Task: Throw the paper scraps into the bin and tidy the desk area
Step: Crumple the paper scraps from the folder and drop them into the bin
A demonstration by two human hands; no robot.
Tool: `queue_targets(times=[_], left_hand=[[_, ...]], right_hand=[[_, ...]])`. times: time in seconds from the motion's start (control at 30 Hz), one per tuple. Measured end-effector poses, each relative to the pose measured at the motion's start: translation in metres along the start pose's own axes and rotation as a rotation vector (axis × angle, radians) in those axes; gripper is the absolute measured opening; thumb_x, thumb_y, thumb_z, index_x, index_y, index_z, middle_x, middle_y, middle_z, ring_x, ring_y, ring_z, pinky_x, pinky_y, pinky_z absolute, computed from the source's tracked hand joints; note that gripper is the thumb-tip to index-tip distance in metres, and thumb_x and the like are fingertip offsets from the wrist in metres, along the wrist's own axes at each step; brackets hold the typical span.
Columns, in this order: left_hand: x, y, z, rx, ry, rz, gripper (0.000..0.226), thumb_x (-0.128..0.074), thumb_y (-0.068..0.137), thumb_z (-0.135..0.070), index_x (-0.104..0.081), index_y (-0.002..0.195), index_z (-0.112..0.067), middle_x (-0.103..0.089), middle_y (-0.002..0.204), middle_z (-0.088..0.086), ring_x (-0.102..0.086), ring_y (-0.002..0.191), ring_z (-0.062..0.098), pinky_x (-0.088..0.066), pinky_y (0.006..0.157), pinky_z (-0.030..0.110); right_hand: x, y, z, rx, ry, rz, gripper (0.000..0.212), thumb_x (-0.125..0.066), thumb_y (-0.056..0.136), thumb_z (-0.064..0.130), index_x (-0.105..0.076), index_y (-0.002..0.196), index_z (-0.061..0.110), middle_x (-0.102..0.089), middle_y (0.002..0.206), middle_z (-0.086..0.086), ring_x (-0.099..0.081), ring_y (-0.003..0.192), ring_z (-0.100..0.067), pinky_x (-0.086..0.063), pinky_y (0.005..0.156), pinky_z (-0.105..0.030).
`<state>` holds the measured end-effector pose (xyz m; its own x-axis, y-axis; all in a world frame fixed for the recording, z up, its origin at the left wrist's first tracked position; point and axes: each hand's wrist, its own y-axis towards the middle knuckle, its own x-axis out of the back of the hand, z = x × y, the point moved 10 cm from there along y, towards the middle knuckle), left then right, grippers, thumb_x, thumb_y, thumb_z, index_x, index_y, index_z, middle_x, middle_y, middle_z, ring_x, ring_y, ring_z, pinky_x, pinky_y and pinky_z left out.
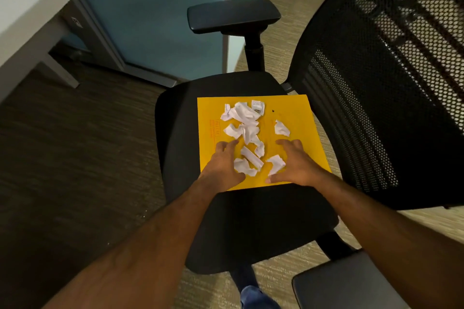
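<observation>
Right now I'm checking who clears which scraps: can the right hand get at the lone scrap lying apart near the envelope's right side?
Probably yes. The right hand lies open on the yellow envelope, just short of the lone scrap, with only bare envelope between them.

A yellow-orange envelope (296, 118) is seen on the black seat (251, 221), with faint orange print near its left edge and one small dark dot near its far edge. White scraps (247, 130) are scattered on the envelope; grey and black print is shown on the scrap at its far edge. The backrest (376, 108), right of the envelope, is black mesh patterned with fine holes. The armrest (233, 16) beyond the envelope is black. A blue panel (155, 20) is seen beyond the seat. The carpet (75, 145), left of the seat, is streaked brown.
</observation>
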<state>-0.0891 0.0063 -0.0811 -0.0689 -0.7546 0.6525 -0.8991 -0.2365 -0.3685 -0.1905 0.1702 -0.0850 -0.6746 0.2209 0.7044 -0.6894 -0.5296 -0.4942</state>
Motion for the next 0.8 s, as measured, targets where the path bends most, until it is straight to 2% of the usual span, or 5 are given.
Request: queue_targets(times=[0.13, 0.33, 0.57, 0.67, 0.8], left_hand=[[-0.015, 0.001, -0.007, -0.017, -0.021, 0.032, 0.104, -0.082, 0.068, -0.017, -0.021, 0.151, -0.017, -0.027, 0.144, 0.01, -0.055, 0.117, 0.03, -0.052, 0.093, 0.041], [-0.021, -0.003, -0.01, -0.066, -0.081, -0.009, 0.099, -0.082, 0.065, -0.009, -0.028, 0.148, -0.015, -0.035, 0.134, 0.013, -0.051, 0.119, 0.03, -0.044, 0.098, 0.029], [-0.01, -0.016, -0.001, -0.053, -0.111, -0.072, 0.067, -0.075, 0.07, -0.006, -0.05, 0.132, -0.007, -0.043, 0.127, 0.01, -0.052, 0.113, 0.021, -0.034, 0.09, 0.01], [-0.004, -0.03, 0.001, -0.067, -0.145, -0.112, 0.063, -0.073, 0.071, -0.003, -0.053, 0.131, -0.009, -0.043, 0.123, 0.002, -0.052, 0.105, 0.015, -0.037, 0.086, 0.01], [0.009, -0.053, 0.006, -0.105, -0.209, -0.196, 0.06, -0.072, 0.075, -0.001, -0.056, 0.131, -0.014, -0.04, 0.118, -0.007, -0.052, 0.103, 0.009, -0.05, 0.086, 0.018]], right_hand=[[-0.022, 0.002, 0.025, 0.09, -0.048, 0.034, 0.118, -0.093, 0.051, 0.041, -0.025, 0.146, 0.026, -0.03, 0.135, -0.004, -0.045, 0.124, -0.023, -0.046, 0.099, -0.036], [-0.046, 0.002, 0.071, 0.239, -0.027, 0.025, 0.102, -0.092, 0.054, 0.026, -0.037, 0.139, 0.023, -0.037, 0.133, -0.002, -0.052, 0.118, -0.019, -0.049, 0.092, -0.031], [-0.054, -0.009, 0.078, 0.256, 0.068, 0.024, 0.072, -0.088, 0.059, 0.021, -0.054, 0.123, 0.018, -0.05, 0.119, 0.0, -0.054, 0.109, -0.016, -0.048, 0.085, -0.029], [-0.055, -0.021, 0.083, 0.276, 0.09, -0.009, 0.065, -0.087, 0.063, 0.023, -0.055, 0.12, 0.018, -0.054, 0.115, -0.001, -0.056, 0.105, -0.017, -0.051, 0.085, -0.036], [-0.055, -0.036, 0.099, 0.336, 0.129, -0.057, 0.062, -0.083, 0.068, 0.022, -0.055, 0.124, 0.018, -0.056, 0.117, 0.0, -0.059, 0.105, -0.016, -0.053, 0.087, -0.035]])
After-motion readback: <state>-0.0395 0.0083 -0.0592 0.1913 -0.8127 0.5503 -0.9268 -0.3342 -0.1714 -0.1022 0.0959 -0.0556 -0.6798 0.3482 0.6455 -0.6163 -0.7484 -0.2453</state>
